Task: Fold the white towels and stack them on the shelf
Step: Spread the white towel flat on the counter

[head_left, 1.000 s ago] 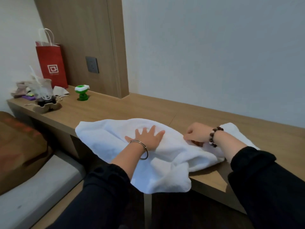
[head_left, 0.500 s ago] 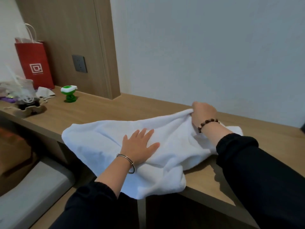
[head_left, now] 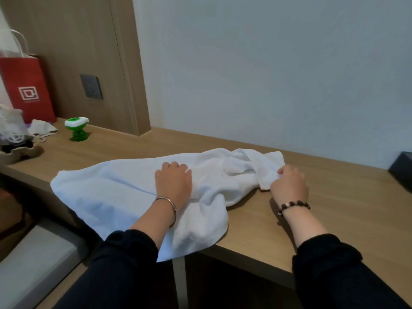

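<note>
A white towel (head_left: 116, 188) lies crumpled across the wooden shelf (head_left: 334, 210), its near part hanging over the front edge. My left hand (head_left: 174, 184) rests on the towel's middle with the fingers curled under at the tips, pressing the cloth down. My right hand (head_left: 289, 186) is at the towel's right end and pinches a corner of the cloth between thumb and fingers. The right end of the towel is bunched in folds behind that hand.
At the far left stand a red paper bag (head_left: 24, 85), a green and white small object (head_left: 77, 128), a face mask (head_left: 43, 128) and a cup in a tray (head_left: 13, 139). A dark box (head_left: 401, 170) sits at the right edge. A wall socket (head_left: 91, 86) is on the wood panel.
My right hand has come down from a raised grip at the towel's far edge to the right corner on the shelf. My left hand's fingers have curled from flat.
</note>
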`<control>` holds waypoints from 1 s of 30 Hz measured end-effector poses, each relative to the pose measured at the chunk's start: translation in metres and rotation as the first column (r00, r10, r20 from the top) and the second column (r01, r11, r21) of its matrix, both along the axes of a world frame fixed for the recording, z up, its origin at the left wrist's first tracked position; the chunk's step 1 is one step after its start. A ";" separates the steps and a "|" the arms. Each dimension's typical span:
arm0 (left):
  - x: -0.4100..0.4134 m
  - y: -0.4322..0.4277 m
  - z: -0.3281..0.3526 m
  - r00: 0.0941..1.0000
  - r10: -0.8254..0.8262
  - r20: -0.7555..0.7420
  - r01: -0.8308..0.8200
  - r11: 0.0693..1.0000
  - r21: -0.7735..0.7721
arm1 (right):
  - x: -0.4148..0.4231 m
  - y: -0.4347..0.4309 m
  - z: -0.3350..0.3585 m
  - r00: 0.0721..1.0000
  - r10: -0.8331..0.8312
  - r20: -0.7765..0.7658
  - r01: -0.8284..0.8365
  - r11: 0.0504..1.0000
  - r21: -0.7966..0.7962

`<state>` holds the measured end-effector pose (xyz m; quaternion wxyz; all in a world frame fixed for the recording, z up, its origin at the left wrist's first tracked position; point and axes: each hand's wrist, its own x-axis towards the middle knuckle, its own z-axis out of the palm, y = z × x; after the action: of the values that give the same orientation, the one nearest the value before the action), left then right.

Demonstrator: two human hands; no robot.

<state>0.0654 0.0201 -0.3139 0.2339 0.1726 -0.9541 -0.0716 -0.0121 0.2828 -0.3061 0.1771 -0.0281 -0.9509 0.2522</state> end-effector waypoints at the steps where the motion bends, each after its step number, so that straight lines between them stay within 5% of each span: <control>1: 0.001 0.010 0.003 0.996 -0.085 -0.007 0.085 0.986 0.144 | -0.003 0.002 -0.002 0.999 0.000 0.053 -0.001 1.000 0.016; 3: 0.002 0.026 0.000 0.970 -0.236 0.063 0.202 0.918 0.340 | -0.006 0.000 -0.005 0.990 0.043 0.132 -0.040 0.999 -0.024; 6: 0.005 0.035 -0.015 0.915 -0.280 0.289 0.268 0.960 0.081 | -0.014 -0.005 -0.008 0.976 0.153 0.158 -0.144 0.987 -0.071; 13: 0.008 0.032 -0.017 0.819 -0.364 0.444 0.416 0.909 -0.022 | -0.040 -0.004 0.002 0.979 0.137 0.150 -0.155 0.981 0.113; 16: 0.012 0.030 -0.018 0.806 -0.395 0.441 0.452 0.892 -0.028 | -0.051 -0.002 0.014 0.995 0.083 0.063 -0.067 0.974 -0.216; 19: 0.012 0.030 -0.018 0.804 -0.416 0.424 0.461 0.887 -0.003 | -0.060 -0.005 0.026 0.978 0.135 -0.157 -0.206 0.720 -0.663; 21: 0.011 0.031 -0.018 0.814 -0.419 0.402 0.450 0.893 0.020 | -0.060 -0.006 0.024 0.937 0.285 -0.201 -0.336 0.584 -0.739; 26: 0.009 0.032 -0.020 0.849 -0.372 0.376 0.386 0.922 0.040 | -0.055 0.000 -0.001 0.985 0.141 -0.097 -0.165 0.938 -0.306; 28: 0.008 0.032 -0.021 0.857 -0.365 0.363 0.374 0.926 0.048 | -0.054 0.004 -0.002 1.000 -0.004 -0.029 -0.001 0.987 -0.161; 30: 0.009 0.032 -0.022 0.863 -0.359 0.354 0.363 0.930 0.059 | -0.053 0.008 -0.004 0.995 -0.006 0.101 -0.003 0.996 0.095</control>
<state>0.0740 0.0519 -0.3360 0.0391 0.0000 -0.9963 -0.0766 -0.0651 0.2910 -0.3097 0.1299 -0.0331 -0.9696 0.2049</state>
